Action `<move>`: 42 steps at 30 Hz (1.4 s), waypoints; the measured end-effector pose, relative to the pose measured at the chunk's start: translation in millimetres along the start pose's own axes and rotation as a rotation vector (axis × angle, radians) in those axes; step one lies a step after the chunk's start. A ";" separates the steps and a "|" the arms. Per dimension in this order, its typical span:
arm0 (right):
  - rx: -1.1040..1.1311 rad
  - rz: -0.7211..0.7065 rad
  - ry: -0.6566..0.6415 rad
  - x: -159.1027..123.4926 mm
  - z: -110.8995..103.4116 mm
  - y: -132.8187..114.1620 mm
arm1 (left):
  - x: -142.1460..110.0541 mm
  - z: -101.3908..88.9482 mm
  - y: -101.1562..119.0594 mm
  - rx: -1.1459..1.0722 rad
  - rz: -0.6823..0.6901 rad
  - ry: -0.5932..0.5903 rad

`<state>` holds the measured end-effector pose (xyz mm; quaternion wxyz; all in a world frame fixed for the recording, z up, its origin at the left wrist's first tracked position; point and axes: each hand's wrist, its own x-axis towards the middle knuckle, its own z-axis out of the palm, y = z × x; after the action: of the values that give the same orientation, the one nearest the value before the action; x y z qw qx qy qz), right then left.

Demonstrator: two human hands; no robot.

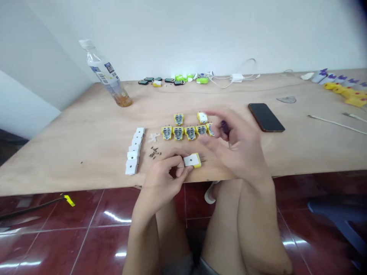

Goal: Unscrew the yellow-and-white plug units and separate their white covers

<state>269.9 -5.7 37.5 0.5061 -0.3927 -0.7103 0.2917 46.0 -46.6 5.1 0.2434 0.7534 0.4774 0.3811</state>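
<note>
My left hand (pixel 163 172) grips a white-and-yellow plug housing (pixel 192 160) near the table's front edge, with small metal prongs showing at its right end. My right hand (pixel 237 143), slightly blurred, holds a dark purple tool handle (pixel 225 128) in its fingers above the table. Just beyond my hands stands a group of open yellow plug bodies (pixel 185 131) with metal parts inside; my right hand hides part of the rightmost one. A column of white plug covers (pixel 133 152) lies to the left, beside a small heap of screws (pixel 155 152).
The plywood table (pixel 86 133) also holds a water bottle (pixel 107 74) lying tilted, a black phone (pixel 266 117), small clear pieces (pixel 154 136), white cables (pixel 229 78), green and black items (pixel 177 79) along the wall, and yellow and purple parts (pixel 342 88) at the right.
</note>
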 end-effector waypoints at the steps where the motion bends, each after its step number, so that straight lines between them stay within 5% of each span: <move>1: 0.097 -0.013 0.119 1.8 6.5 -2.4 | 0.3 0.4 -0.3 -0.002 0.008 0.001; 3: 0.291 0.022 0.204 5.3 20.5 -7.8 | 0.6 1.2 -0.9 0.002 0.028 0.000; 7: 0.534 0.080 0.135 9.1 41.9 -12.4 | -0.1 1.7 -1.9 0.016 0.053 0.000; 20: 0.408 -0.007 0.154 4.5 56.8 -8.6 | -1.7 1.5 -5.1 0.018 0.077 -0.009; 29: 0.606 0.005 0.137 7.2 72.4 -8.4 | -2.9 -0.1 -5.1 0.032 0.040 -0.028; 38: 0.368 -0.071 0.033 4.1 51.9 -13.0 | -2.1 -0.4 -3.7 0.011 0.028 -0.045; 42: 0.230 -0.130 0.081 4.3 43.5 -9.5 | -2.0 0.0 -3.8 0.023 0.029 -0.041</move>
<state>225.4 -7.8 33.5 0.5941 -0.2967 -0.6750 0.3215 43.4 -46.8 1.7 0.2386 0.7709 0.4656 0.3634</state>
